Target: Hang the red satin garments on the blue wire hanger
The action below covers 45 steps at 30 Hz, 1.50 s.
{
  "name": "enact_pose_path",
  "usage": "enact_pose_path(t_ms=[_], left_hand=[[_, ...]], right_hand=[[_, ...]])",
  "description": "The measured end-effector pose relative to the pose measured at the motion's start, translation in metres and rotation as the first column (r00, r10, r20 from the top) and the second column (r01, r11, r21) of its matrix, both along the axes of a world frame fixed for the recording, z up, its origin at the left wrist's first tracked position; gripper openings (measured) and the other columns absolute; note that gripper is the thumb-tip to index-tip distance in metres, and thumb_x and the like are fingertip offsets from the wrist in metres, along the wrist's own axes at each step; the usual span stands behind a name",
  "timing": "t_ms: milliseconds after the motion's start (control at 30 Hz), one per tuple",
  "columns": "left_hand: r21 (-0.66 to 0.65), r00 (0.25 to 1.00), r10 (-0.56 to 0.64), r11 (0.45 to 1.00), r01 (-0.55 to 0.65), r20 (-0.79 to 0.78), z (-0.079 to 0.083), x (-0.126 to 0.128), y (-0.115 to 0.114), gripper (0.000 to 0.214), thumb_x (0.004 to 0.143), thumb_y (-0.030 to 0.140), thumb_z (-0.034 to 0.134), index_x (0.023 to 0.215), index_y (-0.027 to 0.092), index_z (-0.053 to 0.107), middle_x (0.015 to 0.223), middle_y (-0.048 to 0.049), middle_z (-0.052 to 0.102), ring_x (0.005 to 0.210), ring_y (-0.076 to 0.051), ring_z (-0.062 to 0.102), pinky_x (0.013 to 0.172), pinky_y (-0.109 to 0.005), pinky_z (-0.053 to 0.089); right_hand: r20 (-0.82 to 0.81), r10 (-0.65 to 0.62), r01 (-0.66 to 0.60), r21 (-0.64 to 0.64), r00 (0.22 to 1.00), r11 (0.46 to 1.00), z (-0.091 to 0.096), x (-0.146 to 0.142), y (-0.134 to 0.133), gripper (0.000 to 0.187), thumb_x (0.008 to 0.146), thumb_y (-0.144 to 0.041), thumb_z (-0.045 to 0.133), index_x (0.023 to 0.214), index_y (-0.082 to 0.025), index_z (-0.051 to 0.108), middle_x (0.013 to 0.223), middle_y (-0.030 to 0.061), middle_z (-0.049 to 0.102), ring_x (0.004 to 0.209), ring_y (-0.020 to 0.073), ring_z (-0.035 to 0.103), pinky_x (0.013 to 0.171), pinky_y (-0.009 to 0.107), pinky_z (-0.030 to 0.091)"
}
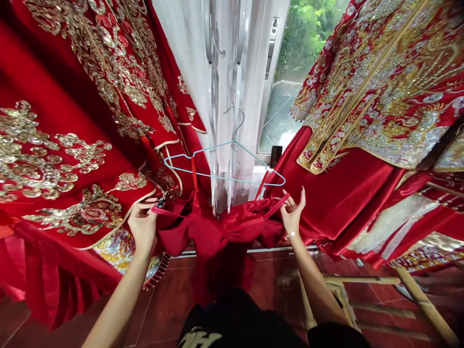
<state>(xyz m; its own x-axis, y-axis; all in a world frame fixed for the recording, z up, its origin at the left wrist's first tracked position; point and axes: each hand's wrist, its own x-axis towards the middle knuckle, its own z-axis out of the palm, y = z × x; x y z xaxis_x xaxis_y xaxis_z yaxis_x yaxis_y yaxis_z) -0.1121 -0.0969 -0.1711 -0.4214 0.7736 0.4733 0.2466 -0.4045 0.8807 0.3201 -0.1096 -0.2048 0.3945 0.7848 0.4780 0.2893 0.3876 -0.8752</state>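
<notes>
head view: gold-embroidered red robes point(72, 145) hang at 9 and 3 o'clock. a red satin garment point(217, 232) sags at 12, below a blue wire hanger point(217, 176). my left hand point(143, 227) and right hand point(293, 212) pinch its straps point(279, 205), fingers clamped.

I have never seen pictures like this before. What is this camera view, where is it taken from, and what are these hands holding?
This picture comes from one camera worn on a person's head. It looks forward and down, so you see the person's own arms from above. There is no machine here, only bare hands. The left hand and the right hand each pinch a thin red strap of a red satin garment, just below a light blue wire hanger. A red robe with gold embroidery hangs on the left, and another hangs on the right. Ahead are a white curtain and a window. Below is a red tiled floor.
</notes>
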Motion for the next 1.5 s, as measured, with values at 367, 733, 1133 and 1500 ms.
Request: enact_pose_path(t_ms=[367,733,1133,1500], left_hand=[[0.110,0.992,-0.072,0.992,0.061,0.100,0.018,-0.001,0.022,0.027,0.070,0.037,0.078,0.081,0.020,0.059,0.096,-0.0055,0.070,0.105,-0.025,0.069,0.106,-0.047,0.053],[0.023,0.933,-0.357,0.934,0.358,-0.037,0.056,0.017,0.061,0.041,0.073,0.048,0.075,0.098,0.018,0.065,0.120,-0.0131,0.072,0.119,-0.028,0.066,0.111,-0.043,0.048],[-0.074,0.685,-0.522,0.819,0.568,-0.508,0.131,0.030,0.078,0.019,0.084,0.033,0.058,0.084,0.016,0.068,0.107,-0.0117,0.077,0.102,-0.026,0.070,0.093,-0.038,0.054],[-0.318,0.309,-0.406,0.900,0.297,-0.860,0.150,0.023,0.073,0.069,0.081,0.011,0.054,0.149,0.019,0.045,0.142,-0.0137,0.059,0.119,-0.027,0.063,0.102,-0.039,0.051]], right_hand=[[0.021,-0.094,0.088,0.184,0.995,0.979,0.071,0.027,0.051,0.111,0.078,-0.040,0.068,0.160,-0.021,-0.005,0.124,0.0146,0.070,0.114,0.0214,0.070,0.106,0.041,0.052],[0.214,0.183,-0.195,0.035,0.959,0.980,0.122,0.059,0.083,0.118,0.068,-0.047,0.080,0.162,-0.035,0.009,0.147,0.0103,0.056,0.102,0.0169,0.072,0.099,0.035,0.057],[0.367,0.519,-0.494,-0.167,0.772,0.853,0.165,0.024,0.085,0.110,0.069,-0.058,0.083,0.159,-0.027,0.026,0.089,0.0034,0.075,0.085,0.0215,0.073,0.087,0.038,0.058],[0.855,0.183,-0.195,-0.099,0.484,0.976,0.149,0.037,0.073,0.064,0.084,-0.029,0.060,0.146,-0.030,0.050,0.134,0.0117,0.056,0.127,0.0345,0.053,0.112,0.062,0.039]])
